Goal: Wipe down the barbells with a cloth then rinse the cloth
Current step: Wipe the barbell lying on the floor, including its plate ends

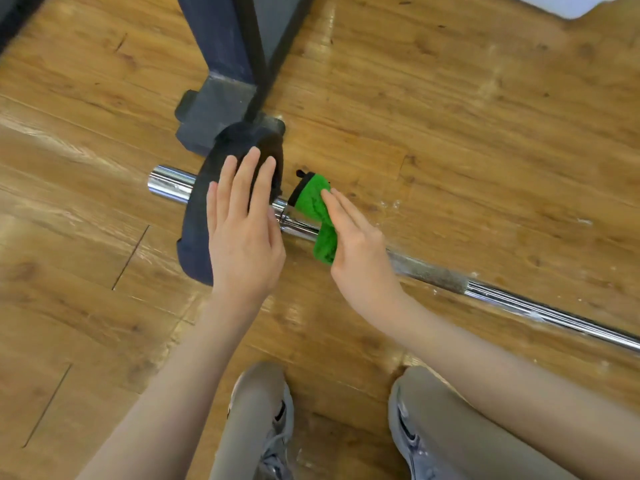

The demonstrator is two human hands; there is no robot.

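Note:
A chrome barbell [519, 303] lies on the wooden floor, running from the centre left down to the right edge. A black weight plate [197, 244] sits on its left end. My left hand [242, 223] rests flat on the plate's rim with straight fingers. A green cloth [317, 209] with a black edge is draped over the bar just right of the plate. My right hand [356, 244] presses on the cloth with straight fingers laid over it.
A dark blue-grey rack post and its base [221, 98] stand just behind the plate. My two feet in grey shoes [277, 434] are at the bottom of the view. A white object [585, 5] shows at the top right corner.

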